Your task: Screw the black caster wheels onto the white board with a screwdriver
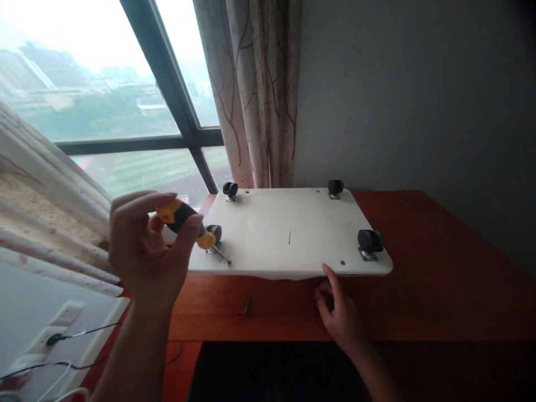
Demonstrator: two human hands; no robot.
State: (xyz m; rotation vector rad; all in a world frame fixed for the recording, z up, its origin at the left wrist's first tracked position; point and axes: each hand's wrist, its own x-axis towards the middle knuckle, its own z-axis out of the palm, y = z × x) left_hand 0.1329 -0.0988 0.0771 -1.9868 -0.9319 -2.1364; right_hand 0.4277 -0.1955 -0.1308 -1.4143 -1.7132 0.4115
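Note:
A white board [288,223] lies upside down on a red-brown wooden table [439,290], with black caster wheels at its corners: far left [230,190], far right [335,187], near right [369,242] and near left [214,232]. My left hand [146,245] is closed around a yellow-and-black screwdriver [186,221]. Its metal tip points down at the plate of the near-left caster. My right hand [339,307] rests on the table at the board's front edge, index finger touching the edge and the other fingers curled.
A loose dark screw [248,304] lies on the table in front of the board. A window and patterned curtains [259,95] stand behind, a grey wall to the right. At lower left is a wall socket [62,321] with cables.

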